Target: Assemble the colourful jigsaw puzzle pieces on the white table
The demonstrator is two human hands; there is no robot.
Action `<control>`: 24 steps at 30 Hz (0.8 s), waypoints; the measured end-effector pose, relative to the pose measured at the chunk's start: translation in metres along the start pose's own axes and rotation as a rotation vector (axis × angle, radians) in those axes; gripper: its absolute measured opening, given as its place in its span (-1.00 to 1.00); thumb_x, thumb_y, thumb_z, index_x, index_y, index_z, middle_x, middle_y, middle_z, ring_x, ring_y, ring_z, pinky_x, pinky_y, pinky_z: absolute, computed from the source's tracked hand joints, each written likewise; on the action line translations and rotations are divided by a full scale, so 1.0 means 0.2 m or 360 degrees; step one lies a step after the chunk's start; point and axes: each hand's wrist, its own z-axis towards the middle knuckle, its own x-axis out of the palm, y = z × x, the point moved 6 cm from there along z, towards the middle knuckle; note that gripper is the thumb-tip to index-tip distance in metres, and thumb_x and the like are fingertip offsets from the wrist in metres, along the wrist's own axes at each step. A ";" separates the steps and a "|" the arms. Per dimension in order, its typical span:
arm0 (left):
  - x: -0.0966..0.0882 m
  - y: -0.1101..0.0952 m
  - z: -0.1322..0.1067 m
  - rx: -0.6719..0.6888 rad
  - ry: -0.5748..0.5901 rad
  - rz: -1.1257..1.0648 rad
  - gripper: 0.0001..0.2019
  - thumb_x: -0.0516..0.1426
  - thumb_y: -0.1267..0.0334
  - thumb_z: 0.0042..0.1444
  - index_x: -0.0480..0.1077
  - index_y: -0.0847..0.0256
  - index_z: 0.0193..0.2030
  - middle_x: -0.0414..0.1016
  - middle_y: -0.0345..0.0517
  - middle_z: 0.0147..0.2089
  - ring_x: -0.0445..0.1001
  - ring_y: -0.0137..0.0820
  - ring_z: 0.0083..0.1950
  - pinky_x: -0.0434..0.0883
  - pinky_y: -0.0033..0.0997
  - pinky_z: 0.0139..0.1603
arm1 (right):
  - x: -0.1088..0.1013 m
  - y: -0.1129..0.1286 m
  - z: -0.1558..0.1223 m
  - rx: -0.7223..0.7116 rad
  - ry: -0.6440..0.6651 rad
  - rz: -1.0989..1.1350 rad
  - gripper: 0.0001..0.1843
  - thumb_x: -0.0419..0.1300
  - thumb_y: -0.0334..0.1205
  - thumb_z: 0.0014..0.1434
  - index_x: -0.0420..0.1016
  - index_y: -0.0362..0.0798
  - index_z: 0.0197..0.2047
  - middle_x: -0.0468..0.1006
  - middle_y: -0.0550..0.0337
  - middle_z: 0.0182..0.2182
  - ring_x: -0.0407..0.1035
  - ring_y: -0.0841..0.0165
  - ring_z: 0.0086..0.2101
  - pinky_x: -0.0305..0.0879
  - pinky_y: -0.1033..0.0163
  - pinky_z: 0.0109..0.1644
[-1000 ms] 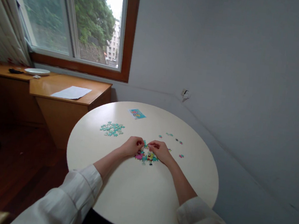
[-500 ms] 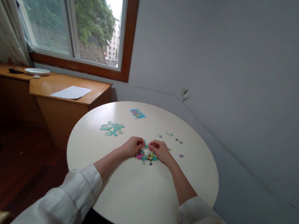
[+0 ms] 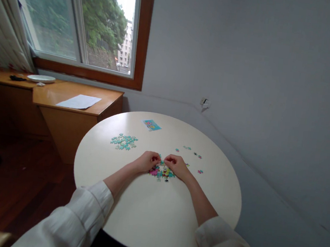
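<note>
My left hand (image 3: pixel 146 161) and my right hand (image 3: pixel 176 165) rest on a round cream table (image 3: pixel 154 214), fingertips almost meeting over a small joined patch of colourful puzzle pieces (image 3: pixel 161 173). Both hands have their fingers curled and pinched together at the patch's far edge; a small teal piece seems to sit between them, but which hand grips it is too small to tell. A heap of loose teal pieces (image 3: pixel 124 141) lies to the left. A blue picture card (image 3: pixel 151 125) lies at the table's far side.
A few stray pieces (image 3: pixel 197 156) lie right of my hands. A wooden desk (image 3: pixel 73 112) with a white sheet (image 3: pixel 79 101) stands at the left under a window, with a white plate (image 3: pixel 41 79) further left. A grey wall runs close on the right.
My two hands have drawn slightly closer together over the joined patch. Nothing else has moved.
</note>
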 end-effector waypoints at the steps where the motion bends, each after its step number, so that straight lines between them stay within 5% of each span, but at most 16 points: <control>1: 0.00 0.00 0.00 -0.0003 -0.0001 0.0010 -0.84 0.05 0.41 -0.04 0.47 0.29 -0.38 0.44 -0.21 -0.45 0.29 -0.52 -0.45 0.27 -0.57 -0.38 | 0.00 0.00 0.00 0.0003 0.0002 -0.0019 -0.86 0.17 -0.21 -0.09 0.45 -0.12 -0.51 0.44 0.25 -0.60 0.20 0.47 -0.55 0.12 0.34 -0.47; 7: -0.01 -0.03 0.00 0.0092 -0.0037 0.0092 -0.82 0.06 0.46 -0.11 0.49 0.28 -0.42 0.44 -0.11 -0.34 0.36 -0.46 -0.32 0.31 -0.53 -0.29 | 0.00 -0.02 0.00 -0.0009 0.0020 -0.0075 -0.90 0.16 -0.26 -0.11 0.44 -0.11 -0.54 0.38 0.29 -0.62 0.14 0.48 -0.55 0.07 0.35 -0.46; 24: 0.01 -0.04 0.00 0.0194 0.0028 0.0053 -0.85 0.09 0.38 -0.07 0.48 0.30 -0.52 0.47 -0.12 -0.40 0.38 -0.47 -0.35 0.31 -0.56 -0.29 | 0.02 0.00 -0.01 -0.0052 0.0167 -0.0059 -0.92 0.14 -0.33 -0.13 0.43 -0.10 -0.58 0.38 0.23 -0.49 0.21 0.46 -0.47 0.15 0.32 -0.33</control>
